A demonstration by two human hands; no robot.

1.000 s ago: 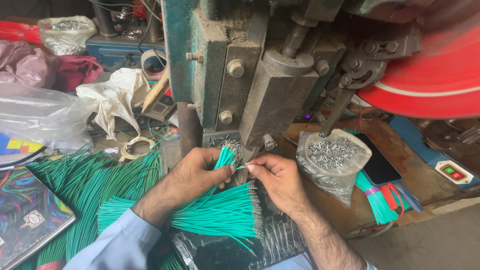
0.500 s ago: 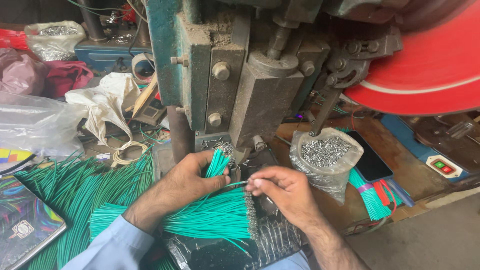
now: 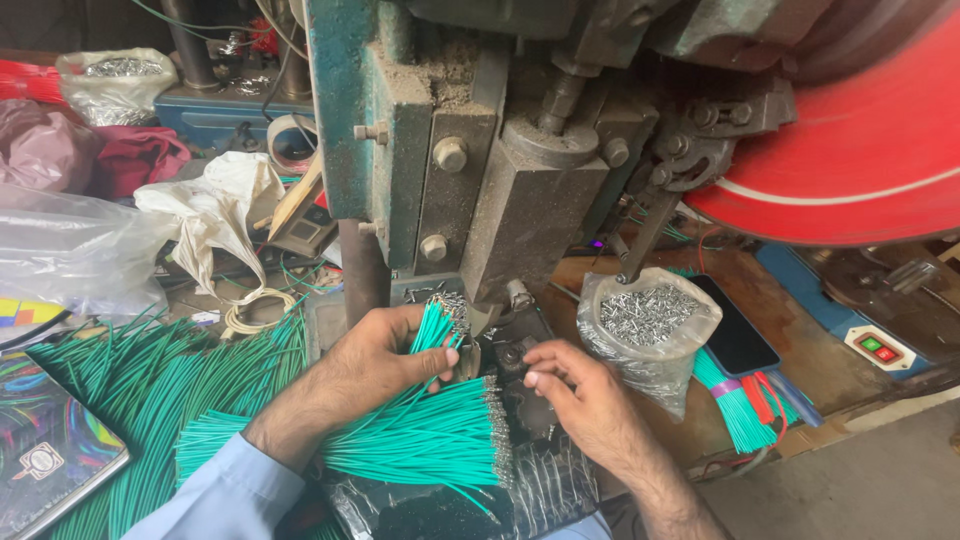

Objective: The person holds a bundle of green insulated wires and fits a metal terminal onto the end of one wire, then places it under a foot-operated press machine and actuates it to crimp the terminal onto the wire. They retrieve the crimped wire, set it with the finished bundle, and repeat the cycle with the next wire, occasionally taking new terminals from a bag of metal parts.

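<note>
My left hand (image 3: 375,362) grips a small bunch of green wires (image 3: 436,328) with metal tips, held upright just below the green-grey press machine (image 3: 470,150). My right hand (image 3: 578,396) sits to its right with fingertips pinched near the press die (image 3: 510,352); what it pinches is too small to tell. A fanned bundle of green wires (image 3: 420,440) with tipped ends lies under my left wrist on a black plastic sheet (image 3: 440,505).
A clear bag of small metal terminals (image 3: 648,325) stands right of my right hand, beside a dark phone (image 3: 735,335). Loose green wires (image 3: 140,390) spread at the left. A red flywheel (image 3: 860,150) turns at the upper right. Plastic bags, white cloth and a switch box (image 3: 878,348) surround the bench.
The view has shifted slightly. My right hand's fingers moved a little toward the die; my left hand keeps the same bunch of wires by the press.
</note>
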